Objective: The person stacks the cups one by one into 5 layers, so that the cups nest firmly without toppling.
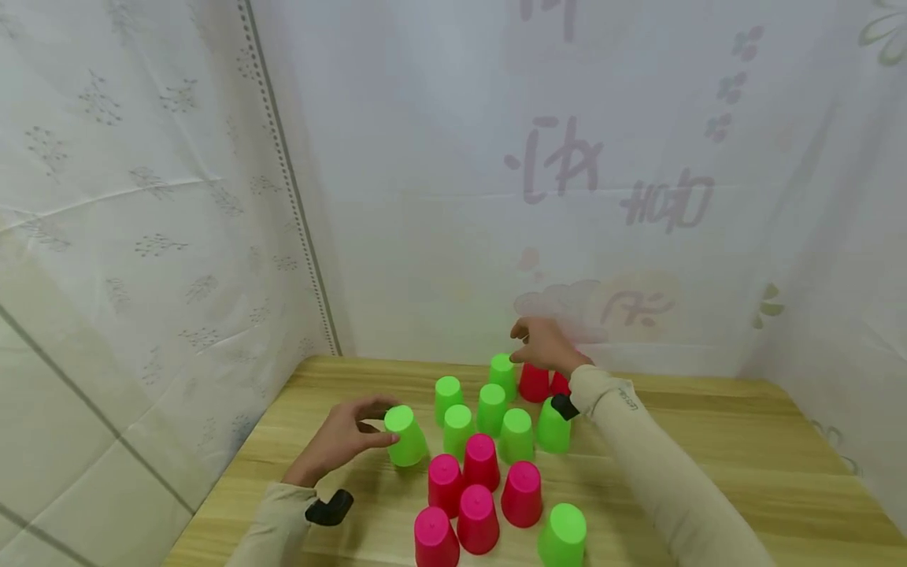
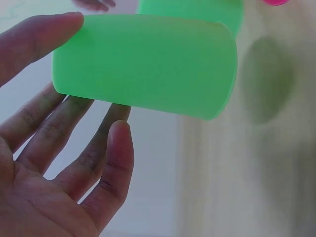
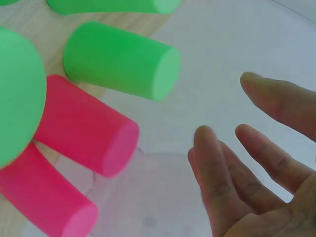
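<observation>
My left hand [image 1: 343, 439] holds an upside-down green plastic cup [image 1: 406, 439] between thumb and fingers at the left of the group. In the left wrist view the held cup [image 2: 143, 64] has its wide rim apart from the shadow on the table. My right hand [image 1: 546, 345] hovers over the back of the group, its relaxed fingers holding nothing. Nearest to it are a green cup [image 3: 121, 60] and a red-pink cup [image 3: 89, 126], both upside down. Another red cup [image 1: 560, 384] is partly hidden behind the right wrist.
Several green cups [image 1: 491, 409] stand upside down mid-table, with several pink cups [image 1: 478, 520] in front. A lone green cup [image 1: 563, 535] stands at the front right. The wooden table [image 1: 708, 465] meets a pale printed curtain [image 1: 439, 197] at the back.
</observation>
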A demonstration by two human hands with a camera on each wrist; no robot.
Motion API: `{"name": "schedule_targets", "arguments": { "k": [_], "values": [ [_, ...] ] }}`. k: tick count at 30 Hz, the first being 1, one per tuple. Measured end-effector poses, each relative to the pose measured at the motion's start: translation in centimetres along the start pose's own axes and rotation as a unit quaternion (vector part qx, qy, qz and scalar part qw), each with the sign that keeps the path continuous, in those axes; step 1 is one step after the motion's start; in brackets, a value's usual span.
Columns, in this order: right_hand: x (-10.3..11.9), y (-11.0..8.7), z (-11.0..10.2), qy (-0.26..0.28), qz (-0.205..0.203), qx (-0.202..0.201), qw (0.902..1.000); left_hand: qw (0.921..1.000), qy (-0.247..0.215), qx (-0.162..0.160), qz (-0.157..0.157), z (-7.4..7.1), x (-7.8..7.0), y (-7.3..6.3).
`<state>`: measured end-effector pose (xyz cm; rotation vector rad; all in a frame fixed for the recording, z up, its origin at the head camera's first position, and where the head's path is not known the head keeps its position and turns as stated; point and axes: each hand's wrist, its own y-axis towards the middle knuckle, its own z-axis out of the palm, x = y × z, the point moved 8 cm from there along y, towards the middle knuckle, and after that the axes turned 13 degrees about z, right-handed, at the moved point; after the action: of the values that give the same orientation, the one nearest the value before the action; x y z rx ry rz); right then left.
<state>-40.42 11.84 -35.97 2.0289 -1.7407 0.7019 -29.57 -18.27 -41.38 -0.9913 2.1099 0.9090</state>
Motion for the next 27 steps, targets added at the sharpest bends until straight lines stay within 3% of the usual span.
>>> {"name": "schedule_targets", "arguments": {
  "k": [6,13,20,27],
  "values": [
    [-0.7,-2.0,-1.5,0.023,-0.003,0.009,0.9997,0.9997,0.010,-0.024,-0.001,-2.5,-0.7,2.2],
    [-2.1,-5.7,-2.6,0.031,-0.027,0.000,0.9992,0.9984,0.016,-0.035,0.042,-4.1,-2.4,4.7],
    [-3.3,-8.9,-3.0,0.053,-0.040,0.008,0.9978,0.9984,0.015,-0.043,0.035,-3.9,-3.1,8.1],
    [-4.7,-11.5,-2.3,0.095,-0.050,0.013,0.9942,0.9979,0.016,-0.044,0.045,-2.5,-4.0,11.7]
  ]
}}
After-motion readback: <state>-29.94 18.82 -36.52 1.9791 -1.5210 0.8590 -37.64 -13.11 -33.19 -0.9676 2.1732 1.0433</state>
